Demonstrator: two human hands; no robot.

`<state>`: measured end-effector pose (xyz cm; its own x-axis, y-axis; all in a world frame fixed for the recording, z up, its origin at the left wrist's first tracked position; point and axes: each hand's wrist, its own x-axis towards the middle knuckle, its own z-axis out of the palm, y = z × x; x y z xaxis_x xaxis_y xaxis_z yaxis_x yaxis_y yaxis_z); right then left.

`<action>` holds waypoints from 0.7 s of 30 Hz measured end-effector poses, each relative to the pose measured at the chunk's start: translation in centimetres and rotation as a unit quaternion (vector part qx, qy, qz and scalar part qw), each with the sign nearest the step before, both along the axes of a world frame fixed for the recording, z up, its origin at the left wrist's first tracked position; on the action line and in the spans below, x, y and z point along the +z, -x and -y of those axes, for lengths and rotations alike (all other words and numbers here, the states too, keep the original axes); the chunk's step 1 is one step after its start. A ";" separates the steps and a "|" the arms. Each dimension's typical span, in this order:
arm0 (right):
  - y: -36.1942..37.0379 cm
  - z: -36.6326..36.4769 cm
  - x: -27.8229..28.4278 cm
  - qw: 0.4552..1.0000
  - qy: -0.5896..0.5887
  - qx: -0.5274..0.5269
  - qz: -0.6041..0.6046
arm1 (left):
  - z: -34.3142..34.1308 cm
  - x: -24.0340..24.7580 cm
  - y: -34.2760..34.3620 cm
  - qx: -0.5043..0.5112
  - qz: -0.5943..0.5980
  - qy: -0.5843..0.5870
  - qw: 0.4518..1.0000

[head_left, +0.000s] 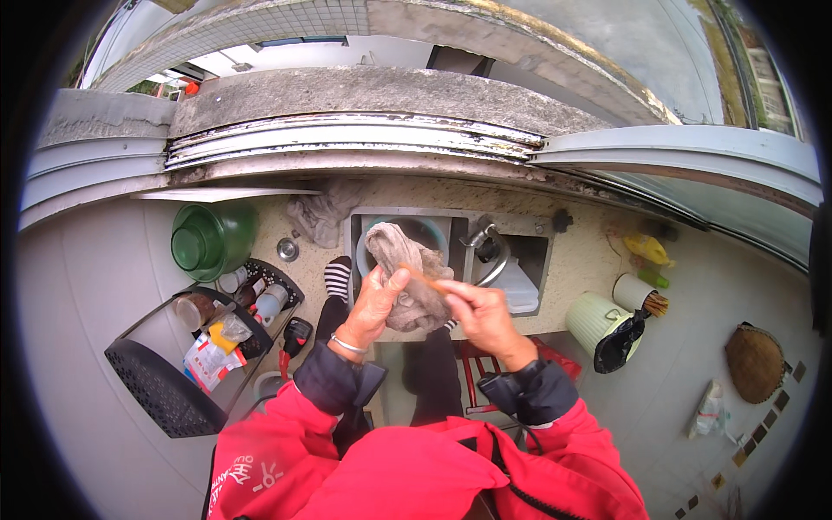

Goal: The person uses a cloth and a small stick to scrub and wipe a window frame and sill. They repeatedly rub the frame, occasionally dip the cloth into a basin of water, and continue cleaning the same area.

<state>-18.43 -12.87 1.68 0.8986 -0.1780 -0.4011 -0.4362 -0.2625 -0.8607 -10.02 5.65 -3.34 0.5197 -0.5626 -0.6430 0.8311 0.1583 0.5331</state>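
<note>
My left hand (371, 309) is closed on a bunched grey-beige cloth (407, 299), held up over the left bowl of the sink. My right hand (487, 319) pinches a thin orange-brown stick (423, 279), whose far end lies against the cloth. What kind of stick it is, I cannot tell. Behind the cloth, a pale blue basin (438, 234) sits in the sink (354, 227), partly hidden. A curved metal faucet (496, 260) stands just beyond my right hand, and a white tub (520, 288) is in the right bowl.
Another grey cloth (321, 215) lies on the counter near a green bucket (212, 243). A black rack (165, 390) with bottles and packets is at left. My striped-sock foot (337, 276) is beside the sink. A pale bin (598, 322) stands right, below the window ledge (373, 143).
</note>
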 end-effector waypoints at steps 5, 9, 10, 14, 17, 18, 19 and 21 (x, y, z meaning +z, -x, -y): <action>-2.1 -1.7 0.1 0.996 0.032 0.051 0.066 | 1.1 -0.2 -0.1 0.077 0.035 -0.060 0.995; -5.6 0.8 -0.4 0.970 0.136 0.091 0.181 | -0.6 -0.2 -1.3 0.125 0.074 -0.084 0.986; -6.9 2.2 -0.6 0.965 0.159 0.047 0.201 | -1.4 0.0 -1.5 0.125 0.075 -0.097 0.985; -12.9 7.5 -2.4 0.931 0.357 -0.071 0.034 | -4.4 0.8 -1.7 0.116 0.076 -0.136 0.981; -16.1 9.7 -4.3 0.896 0.427 -0.041 -0.113 | -6.0 0.8 -1.7 0.111 0.078 -0.157 0.978; -16.8 10.1 -4.9 0.887 0.436 -0.025 -0.147 | -6.5 0.7 -1.8 0.110 0.077 -0.158 0.978; -17.3 10.5 -5.3 0.880 0.444 -0.012 -0.171 | -6.9 0.6 -1.9 0.106 0.068 -0.169 0.978; -18.2 11.1 -5.9 0.869 0.448 0.034 -0.207 | -7.8 0.4 -2.3 0.117 0.077 -0.144 0.980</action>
